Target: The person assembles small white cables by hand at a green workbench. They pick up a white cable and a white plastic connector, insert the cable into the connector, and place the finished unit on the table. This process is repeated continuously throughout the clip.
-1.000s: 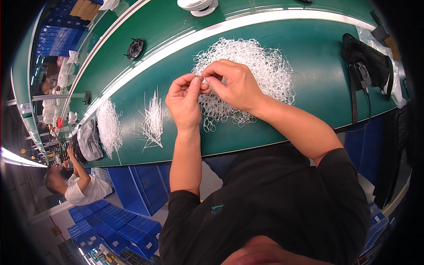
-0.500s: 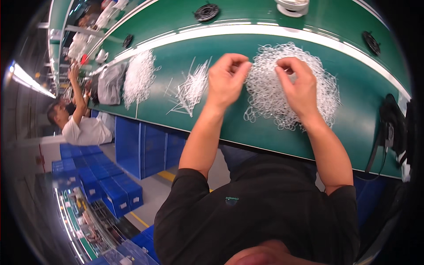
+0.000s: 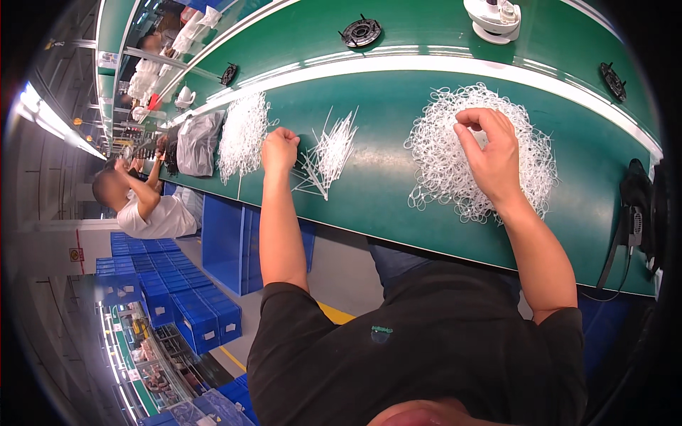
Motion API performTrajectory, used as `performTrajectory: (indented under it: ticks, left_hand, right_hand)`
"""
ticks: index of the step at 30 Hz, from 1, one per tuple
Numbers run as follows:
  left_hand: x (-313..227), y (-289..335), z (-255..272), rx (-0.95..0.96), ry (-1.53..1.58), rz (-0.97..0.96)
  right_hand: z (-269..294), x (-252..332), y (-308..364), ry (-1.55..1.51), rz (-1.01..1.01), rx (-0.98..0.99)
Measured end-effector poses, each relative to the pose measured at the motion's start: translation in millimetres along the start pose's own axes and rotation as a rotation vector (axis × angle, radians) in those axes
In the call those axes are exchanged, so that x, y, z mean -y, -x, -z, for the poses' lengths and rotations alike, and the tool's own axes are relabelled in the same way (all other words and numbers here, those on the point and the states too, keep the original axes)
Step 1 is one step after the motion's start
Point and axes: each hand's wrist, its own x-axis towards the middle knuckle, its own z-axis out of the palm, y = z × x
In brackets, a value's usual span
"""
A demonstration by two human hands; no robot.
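Note:
My left hand [image 3: 281, 150] is closed in a pinch beside a tall pile of thin white plastic strips [image 3: 244, 135]. What its fingertips hold, if anything, is too small to make out. To its right lies a smaller heap of straight white plastic strips [image 3: 334, 150], like cable ties. My right hand [image 3: 495, 153] hovers over a wide mound of white looped ties [image 3: 440, 163]. Its thumb and forefinger curl together at the tips, and I cannot make out anything between them.
A green workbench [image 3: 383, 202] carries the piles. Behind a white rail are black round parts [image 3: 361, 33] and a white device [image 3: 493, 20]. A grey plastic bag [image 3: 197, 144] lies left, near a seated person [image 3: 149, 206]. A black strapped item [image 3: 632, 206] is at right; blue crates [image 3: 202, 312] stand below.
My left hand has moved left, from beside the looped mound past the straight strips to the far-left pile. My right hand stays over the mound. The view has shifted slightly.

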Motion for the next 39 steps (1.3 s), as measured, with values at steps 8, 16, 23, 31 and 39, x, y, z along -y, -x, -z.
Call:
performTrajectory:
  ticks: [8, 16, 23, 31, 39]
  left_hand:
    - [6, -7, -7, -0.086, 0.187, -0.128]
    - [-66, -1, 45, -0.162, 1.323, -0.182]
    - [-178, 83, 14, 0.390, 1.755, -0.302]
    - [-224, 121, -32, 0.666, 1.789, -0.236]
    - [-224, 132, -49, 0.597, 1.716, -0.226]
  right_hand:
    - [-2, -1, 2, -0.053, 0.005, 0.018]
    - [0, 5, 1, -0.081, 0.020, 0.005]
    - [-2, 15, 5, -0.307, 0.049, 0.058]
    - [4, 9, 2, -0.366, -0.068, 0.082]
    - [-2, 9, 5, -0.318, -0.097, -0.046]
